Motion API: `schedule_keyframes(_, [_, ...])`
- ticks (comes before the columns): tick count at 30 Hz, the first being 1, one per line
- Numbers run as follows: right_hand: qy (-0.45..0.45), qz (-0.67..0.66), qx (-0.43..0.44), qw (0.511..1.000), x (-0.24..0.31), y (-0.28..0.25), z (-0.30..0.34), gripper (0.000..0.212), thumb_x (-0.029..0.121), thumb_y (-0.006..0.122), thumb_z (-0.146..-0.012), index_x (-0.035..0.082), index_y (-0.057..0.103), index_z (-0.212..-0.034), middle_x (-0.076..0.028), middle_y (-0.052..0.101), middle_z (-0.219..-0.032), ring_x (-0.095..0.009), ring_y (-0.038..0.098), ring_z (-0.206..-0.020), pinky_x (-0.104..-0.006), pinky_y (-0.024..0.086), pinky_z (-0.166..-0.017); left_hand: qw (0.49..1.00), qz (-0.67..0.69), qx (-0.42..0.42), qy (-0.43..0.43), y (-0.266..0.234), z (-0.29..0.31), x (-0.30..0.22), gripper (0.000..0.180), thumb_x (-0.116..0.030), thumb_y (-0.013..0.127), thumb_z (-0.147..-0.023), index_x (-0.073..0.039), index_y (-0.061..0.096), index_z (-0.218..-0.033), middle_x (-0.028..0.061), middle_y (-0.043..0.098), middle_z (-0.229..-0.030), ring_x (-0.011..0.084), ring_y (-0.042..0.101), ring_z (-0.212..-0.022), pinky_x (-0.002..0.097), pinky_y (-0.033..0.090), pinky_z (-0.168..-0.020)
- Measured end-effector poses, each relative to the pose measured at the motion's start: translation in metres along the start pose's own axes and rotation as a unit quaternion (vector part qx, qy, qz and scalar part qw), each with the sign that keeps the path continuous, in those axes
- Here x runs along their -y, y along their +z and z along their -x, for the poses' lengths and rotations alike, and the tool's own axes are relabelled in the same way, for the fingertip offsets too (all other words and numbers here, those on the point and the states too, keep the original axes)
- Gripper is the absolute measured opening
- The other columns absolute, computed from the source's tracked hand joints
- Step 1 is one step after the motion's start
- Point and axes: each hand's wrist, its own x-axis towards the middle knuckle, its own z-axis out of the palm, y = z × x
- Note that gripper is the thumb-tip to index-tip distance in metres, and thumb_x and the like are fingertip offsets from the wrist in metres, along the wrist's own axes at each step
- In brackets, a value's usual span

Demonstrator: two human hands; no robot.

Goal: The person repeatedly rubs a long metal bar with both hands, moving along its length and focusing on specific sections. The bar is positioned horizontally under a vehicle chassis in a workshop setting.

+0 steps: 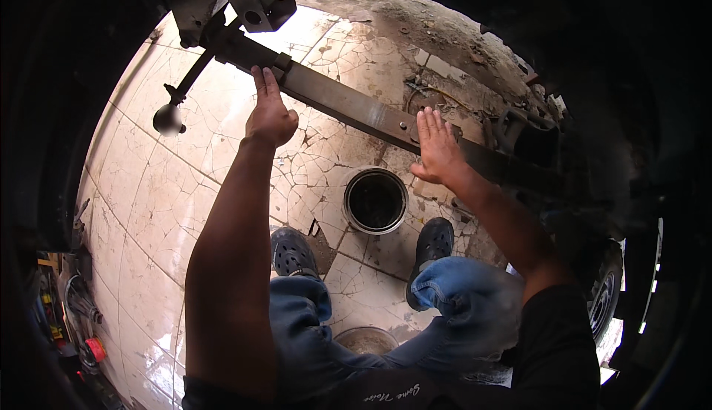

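A long layered metal bar, which looks like a vehicle's leaf spring (pixel 337 100), runs from upper left to middle right in front of me. My left hand (pixel 272 119) has two fingers stretched out onto its near side, by a dark clamp (pixel 282 63); the other fingers are partly curled. Farther right, my right hand (pixel 440 147) lies with fingers extended against the bar, just past a small round bolt or rivet (pixel 403 125). Neither hand grips anything. Both forearms reach forward, and the bar's right end fades into shadow.
A dark bracket with holes (pixel 256 3) hangs at upper left, beside a rod ending in a round knob (pixel 169 119). Between my shoes stands an open bucket (pixel 347 204) on cracked tiles (pixel 159 180). A tyre (pixel 610 287) is at right; tools and a red object (pixel 96 349) lie lower left.
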Motion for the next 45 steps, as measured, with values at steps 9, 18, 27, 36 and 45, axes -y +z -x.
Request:
schedule_keyframes(9, [-0.032, 0.008, 0.016, 0.999, 0.001, -0.003, 0.003, 0.111, 0.042, 0.073, -0.075, -0.009, 0.013, -0.153, -0.029, 0.015, -0.160, -0.043, 0.017, -0.149, -0.0516, 0.017, -0.121, 0.999, -0.001, 0.024, -0.040, 0.002, -0.001, -0.007, 0.111, -0.012, 0.061, -0.081, -0.003, -0.024, -0.151, 0.0157, -0.030, -0.160, 0.0370, 0.053, -0.129, 0.0384, 0.053, -0.095])
schedule_keyframes(18, [-0.070, 0.032, -0.014, 0.997, 0.007, -0.002, 0.007, 0.114, 0.043, 0.076, -0.072, -0.011, 0.015, -0.151, -0.032, 0.019, -0.158, -0.044, 0.021, -0.148, -0.0518, 0.022, -0.119, 0.999, -0.004, -0.010, -0.038, 0.011, -0.002, -0.005, 0.107, -0.010, 0.058, -0.081, -0.005, -0.021, -0.153, 0.0148, -0.030, -0.160, 0.0349, 0.056, -0.126, 0.0386, 0.054, -0.093])
schedule_keyframes(27, [-0.071, 0.034, 0.006, 0.997, 0.025, -0.004, 0.020, 0.113, 0.044, 0.074, -0.074, -0.012, 0.014, -0.151, -0.033, 0.016, -0.158, -0.044, 0.021, -0.147, -0.0514, 0.022, -0.119, 1.000, -0.012, 0.008, -0.016, 0.003, -0.001, 0.003, 0.108, -0.009, 0.060, -0.081, -0.009, -0.019, -0.155, 0.0115, -0.027, -0.162, 0.0339, 0.057, -0.125, 0.0378, 0.055, -0.092])
schedule_keyframes(36, [-0.031, 0.031, 0.019, 0.999, 0.033, -0.011, 0.020, 0.111, 0.041, 0.075, -0.074, -0.012, 0.015, -0.151, -0.033, 0.019, -0.157, -0.045, 0.023, -0.147, -0.0515, 0.024, -0.119, 0.999, -0.005, 0.035, -0.012, -0.011, 0.004, 0.004, 0.105, -0.011, 0.062, -0.083, -0.012, -0.013, -0.157, 0.0084, -0.021, -0.164, 0.0332, 0.048, -0.134, 0.0390, 0.052, -0.097])
schedule_keyframes(45, [0.000, 0.056, 0.027, 0.998, 0.028, -0.012, 0.004, 0.111, 0.039, 0.077, -0.073, -0.012, 0.015, -0.151, -0.032, 0.020, -0.157, -0.044, 0.024, -0.147, -0.0514, 0.025, -0.118, 0.999, 0.026, 0.019, -0.010, -0.006, 0.001, 0.007, 0.107, -0.008, 0.064, -0.082, -0.012, -0.012, -0.157, 0.0050, -0.020, -0.165, 0.0325, 0.048, -0.135, 0.0381, 0.052, -0.099])
